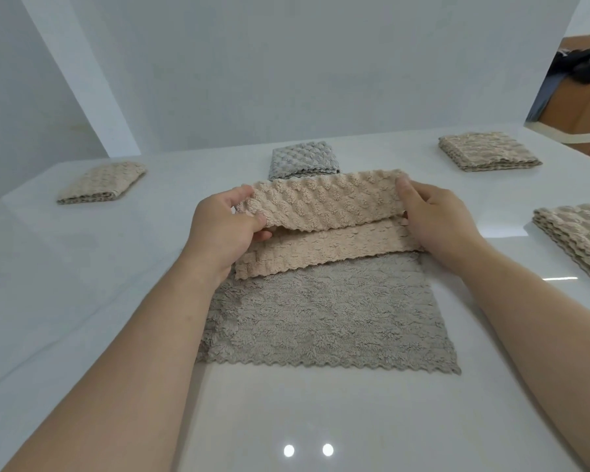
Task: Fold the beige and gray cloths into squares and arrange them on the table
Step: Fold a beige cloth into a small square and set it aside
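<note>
A beige textured cloth [321, 212] lies across the far part of a flat gray-brown cloth [327, 318] in the middle of the white table [82, 284]. My left hand [223, 229] pinches the beige cloth's left end and my right hand [433, 219] pinches its right end. Its far edge is lifted and curled over toward me, above a lower beige layer. Folded cloths sit around: a beige one [103, 182] at far left, a gray one [304, 160] behind the lifted cloth, a beige one [487, 151] at far right.
A stack of unfolded beige cloths [583, 240] lies at the right edge of the table. White walls stand behind the table. A brown box with dark fabric [583, 66] on it is beyond the far right corner.
</note>
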